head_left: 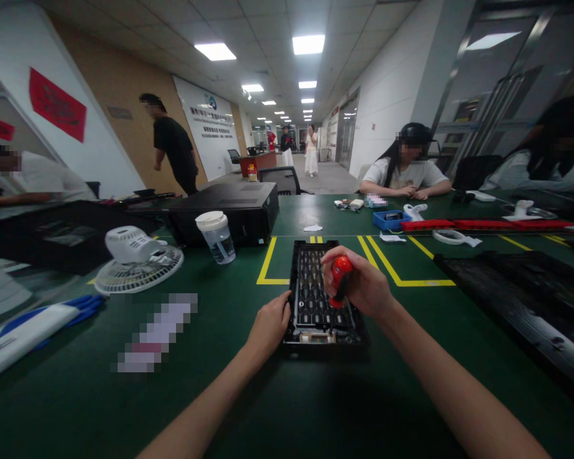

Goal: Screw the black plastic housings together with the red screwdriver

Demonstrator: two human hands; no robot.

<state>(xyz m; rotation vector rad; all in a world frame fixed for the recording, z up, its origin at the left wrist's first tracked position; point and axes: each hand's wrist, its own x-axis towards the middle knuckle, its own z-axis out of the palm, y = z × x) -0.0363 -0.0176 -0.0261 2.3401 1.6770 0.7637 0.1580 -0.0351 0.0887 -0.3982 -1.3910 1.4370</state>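
A black rectangular tray-like housing (310, 319) with rows of dark, hexagon-shaped cells lies on the green table in front of me. My left hand (270, 324) grips the housing's left edge near its front corner. In my right hand (363, 287), above the housing's right half, is a screwdriver (340, 274) with a red and black handle. The fingers are wrapped round that handle, and its lower end points down at the cells. I cannot make out the screwdriver's tip. A small light-brown part (316, 338) shows at the housing's near end.
At left are a white fan (138, 271), a lidded cup (215, 236), a large black box (224, 204) and blue gloves (83, 309). A black panel (521, 299) lies on the right. Yellow tape (423, 282) marks the table. A co-worker (406, 172) sits opposite, near a blue tray (390, 220).
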